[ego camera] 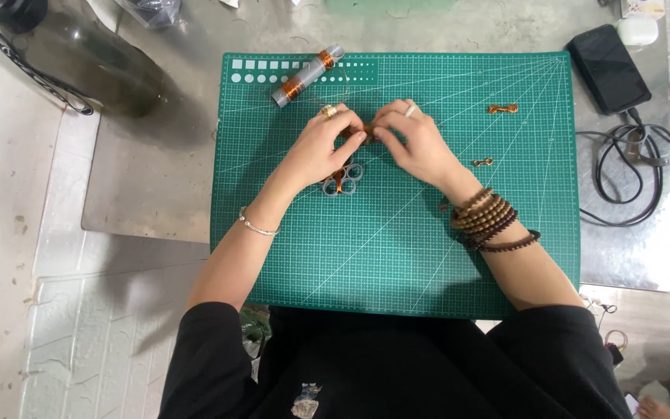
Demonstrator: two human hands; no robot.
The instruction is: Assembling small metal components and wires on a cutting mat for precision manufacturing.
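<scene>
While both hands meet over the middle of the green cutting mat (397, 256), the left hand (321, 147) and right hand (416, 143) pinch a small copper wire piece (367, 132) between their fingertips, just above grey rings (343, 183), with a wire-wrapped grey tube (307, 75) lying farther up.

A home craft bench: green cutting mat (428, 256) on a metal table (157, 178), with copper-wire spools (308, 75).

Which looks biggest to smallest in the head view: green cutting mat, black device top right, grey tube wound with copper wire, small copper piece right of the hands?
1. green cutting mat
2. black device
3. grey tube
4. small copper piece

All lie on the same table, so nearness hardly skews this.
</scene>
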